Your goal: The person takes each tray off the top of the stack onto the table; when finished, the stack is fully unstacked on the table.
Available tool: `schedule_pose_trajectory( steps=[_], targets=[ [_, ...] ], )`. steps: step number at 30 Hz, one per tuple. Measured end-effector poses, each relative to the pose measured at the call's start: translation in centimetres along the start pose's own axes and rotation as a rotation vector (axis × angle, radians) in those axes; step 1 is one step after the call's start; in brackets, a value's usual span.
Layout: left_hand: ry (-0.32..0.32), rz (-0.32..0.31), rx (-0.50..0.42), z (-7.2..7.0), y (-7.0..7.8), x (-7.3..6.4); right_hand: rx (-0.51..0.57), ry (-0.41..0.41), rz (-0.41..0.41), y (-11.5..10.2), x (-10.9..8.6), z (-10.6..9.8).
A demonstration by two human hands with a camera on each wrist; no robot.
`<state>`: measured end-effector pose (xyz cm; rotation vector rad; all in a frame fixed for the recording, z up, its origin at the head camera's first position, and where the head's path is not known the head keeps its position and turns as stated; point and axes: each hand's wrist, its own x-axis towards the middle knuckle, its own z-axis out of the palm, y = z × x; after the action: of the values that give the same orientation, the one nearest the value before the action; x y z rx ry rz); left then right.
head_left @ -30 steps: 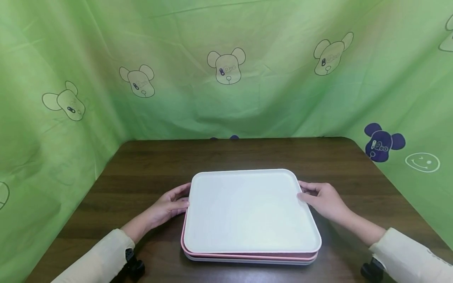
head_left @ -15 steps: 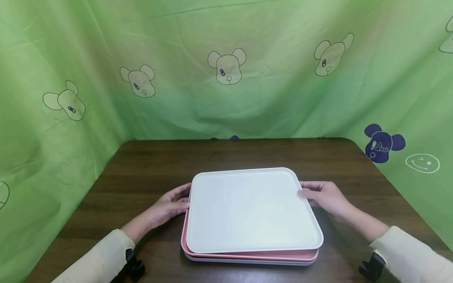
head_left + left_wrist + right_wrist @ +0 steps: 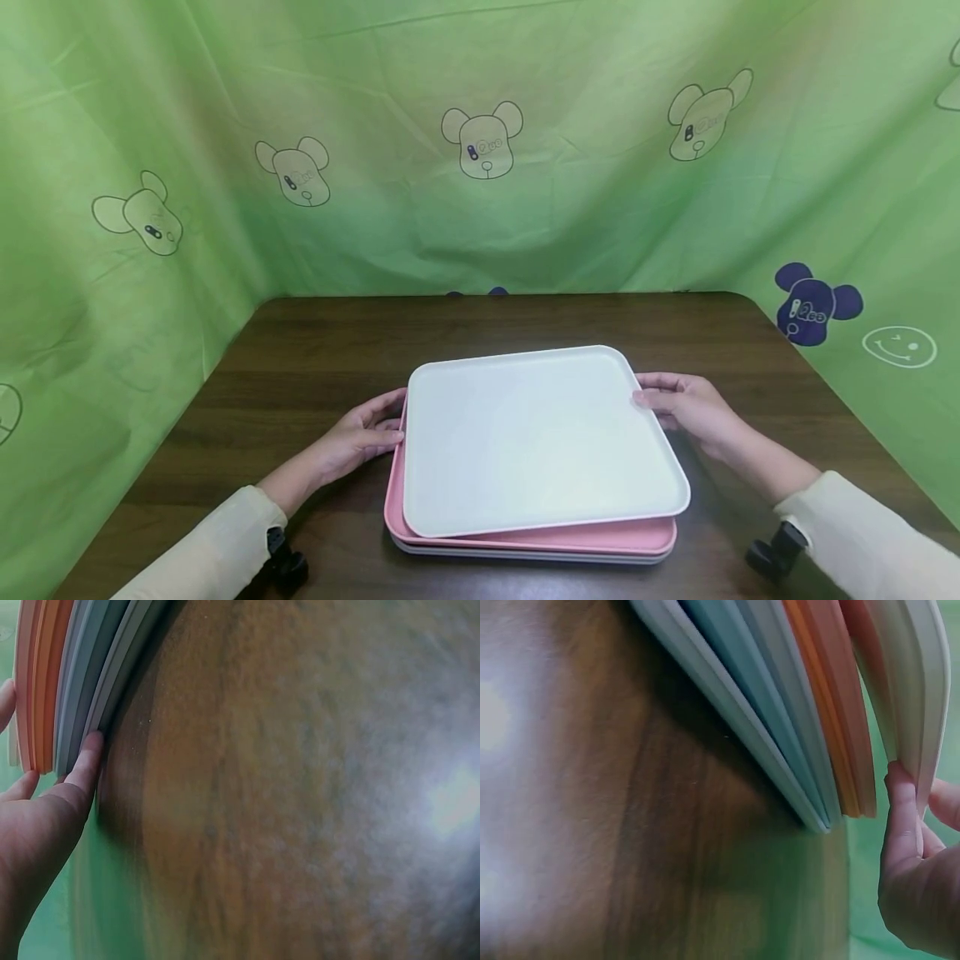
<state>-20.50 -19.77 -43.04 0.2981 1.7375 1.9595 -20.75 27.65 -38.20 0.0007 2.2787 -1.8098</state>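
Observation:
A white rectangular tray (image 3: 540, 442) tops a stack, its right side lifted and turned off the pink tray (image 3: 525, 537) beneath. My right hand (image 3: 693, 412) grips the white tray's right edge, thumb on top and fingers under; in the right wrist view a gap parts this edge from the trays below. On the opposite side, my left hand (image 3: 352, 442) rests its fairly straight fingers against the stack's left side, thumb at the upper edge. Grey and bluish tray rims (image 3: 757, 712) lie under the pink ones, mostly hidden from above.
The stack stands near the front of a dark brown wooden table (image 3: 480, 325). Behind and beside the table hangs a green curtain (image 3: 375, 225) printed with bear faces. Black wrist mounts (image 3: 776, 550) sit below both pale sleeves (image 3: 855, 533).
My right hand has moved up and slightly right, raising and turning the white tray's right side, so more of the pink tray shows in front. My left hand has stayed almost still.

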Motion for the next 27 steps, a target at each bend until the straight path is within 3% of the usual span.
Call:
schedule_pose_trajectory(
  steps=[16, 27],
  targets=[
    [-0.016, 0.023, -0.040, -0.1, -0.1, 0.1, 0.286, 0.036, -0.007, -1.0, 2.3, -1.9],
    [-0.035, 0.031, -0.042, -0.1, -0.1, 0.1, 0.444, 0.065, -0.002, -3.3, 6.2, -3.5]
  ],
)
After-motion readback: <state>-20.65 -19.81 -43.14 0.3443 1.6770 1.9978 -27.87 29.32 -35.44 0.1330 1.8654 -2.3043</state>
